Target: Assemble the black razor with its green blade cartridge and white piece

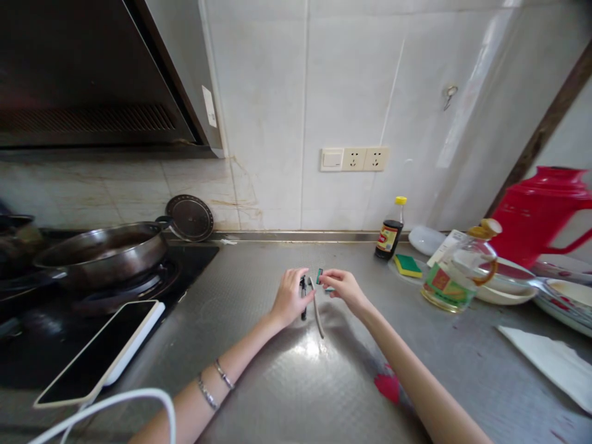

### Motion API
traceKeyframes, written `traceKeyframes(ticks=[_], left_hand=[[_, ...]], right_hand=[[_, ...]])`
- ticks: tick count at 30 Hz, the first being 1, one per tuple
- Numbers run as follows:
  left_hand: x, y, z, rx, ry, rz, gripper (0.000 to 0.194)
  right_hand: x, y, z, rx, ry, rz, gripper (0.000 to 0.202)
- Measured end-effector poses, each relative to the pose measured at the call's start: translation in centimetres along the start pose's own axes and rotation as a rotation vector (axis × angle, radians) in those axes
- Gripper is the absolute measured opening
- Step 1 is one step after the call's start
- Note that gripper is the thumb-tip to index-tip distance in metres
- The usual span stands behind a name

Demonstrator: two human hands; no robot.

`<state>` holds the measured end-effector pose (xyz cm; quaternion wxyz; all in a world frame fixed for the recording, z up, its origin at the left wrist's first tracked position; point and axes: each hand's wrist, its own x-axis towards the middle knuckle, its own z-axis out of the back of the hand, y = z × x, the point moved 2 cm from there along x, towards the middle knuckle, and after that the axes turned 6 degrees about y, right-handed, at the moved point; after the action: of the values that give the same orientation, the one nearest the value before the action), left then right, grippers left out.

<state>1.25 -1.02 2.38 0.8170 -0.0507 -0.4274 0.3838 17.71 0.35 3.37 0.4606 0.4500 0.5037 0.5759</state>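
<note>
Steel counter (277, 394) gleams around a pale strip (318, 317) running near to far, closer to the left hand (287, 297) than the right hand (348, 291). The left curls over a slim black item (303, 312) — its grip impossible to tell — while the right pinches a small green piece (319, 276). Beyond, the labelled oil jug (448, 287) and sauce bottle (389, 237) show no readable brand.

We are in a kitchen: we see a pan (124, 262) on a black stove (197, 262), a range hood (83, 68) above, a metal counter (287, 394), a tiled wall (259, 80), a dark sauce bottle (388, 239), a sponge (407, 266), dishes (567, 305) and, blurred at our right, what seems a red thermos jug (531, 213)
</note>
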Motion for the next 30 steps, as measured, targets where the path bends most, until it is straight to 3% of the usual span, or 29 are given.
traceKeyframes(ticks=[7,24,30], left_hand=[[0.5,0.1,0.2,-0.028,0.032,0.039,0.011],[0.7,0.3,0.1,-0.147,0.077,0.026,0.016],[0.7,0.6,-0.1,-0.103,0.170,0.039,0.013]], right_hand=[[-0.2,0.4,-0.5,0.027,0.020,0.057,0.032],[-0.3,0.1,-0.9,-0.018,0.091,0.109,0.033],[0.0,0.6,0.1,-0.165,0.047,0.173,0.036]])
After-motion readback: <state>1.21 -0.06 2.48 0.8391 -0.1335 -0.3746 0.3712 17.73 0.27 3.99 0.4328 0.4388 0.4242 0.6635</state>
